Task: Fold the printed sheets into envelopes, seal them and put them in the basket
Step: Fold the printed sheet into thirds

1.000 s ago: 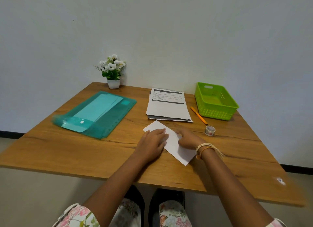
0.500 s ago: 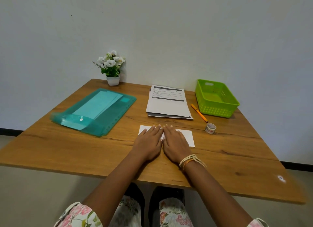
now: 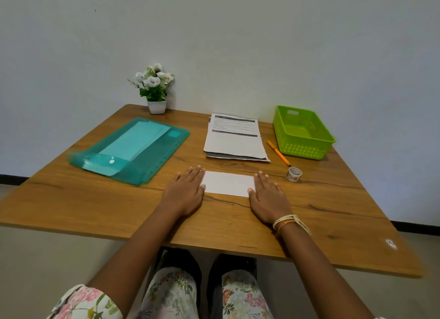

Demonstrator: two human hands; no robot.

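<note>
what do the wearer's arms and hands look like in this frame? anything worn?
Both forearms are bare; floral-print sleeve cuffs show only at the bottom corners of the view. The left hand wears nothing visible. The right hand has a wrist band of cream cords wound several times round, with an orange thread. No rings or gloves are visible.

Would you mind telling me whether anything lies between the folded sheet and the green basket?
Yes: the tape roll and orange pen lie on the table between the folded sheet and the basket; lifting over them should clear both.
</note>
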